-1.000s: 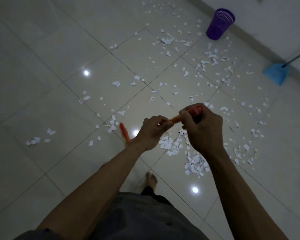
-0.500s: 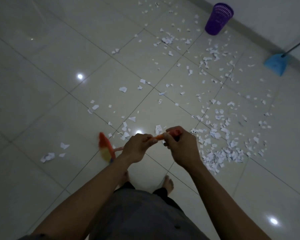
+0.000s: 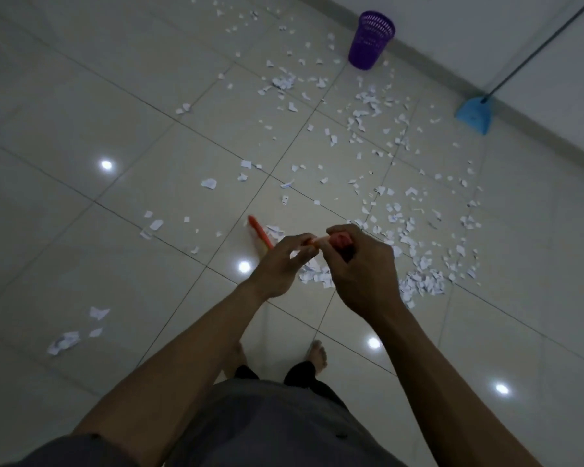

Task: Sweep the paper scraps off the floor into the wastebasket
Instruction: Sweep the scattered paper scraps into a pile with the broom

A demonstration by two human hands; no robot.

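Two hands (image 3: pixel 321 261) grip one broom (image 3: pixel 260 232); one wastebasket (image 3: pixel 371 40); scraps (image 3: pixel 418 278) uncountable.

Quick count: two hands up front, left hand (image 3: pixel 280 264) and right hand (image 3: pixel 361 264), both on one orange broom (image 3: pixel 260 232). One purple wastebasket (image 3: pixel 371 40) by the wall. One blue dustpan (image 3: pixel 474 114), one long handle on it. Two bare feet (image 3: pixel 317 353) showing, left one mostly hidden behind the arm. Paper scraps (image 3: pixel 418 284): way too many to count, dozens at least. Five bright light spots (image 3: pixel 106 164) on the floor tiles (image 3: pixel 64 96).
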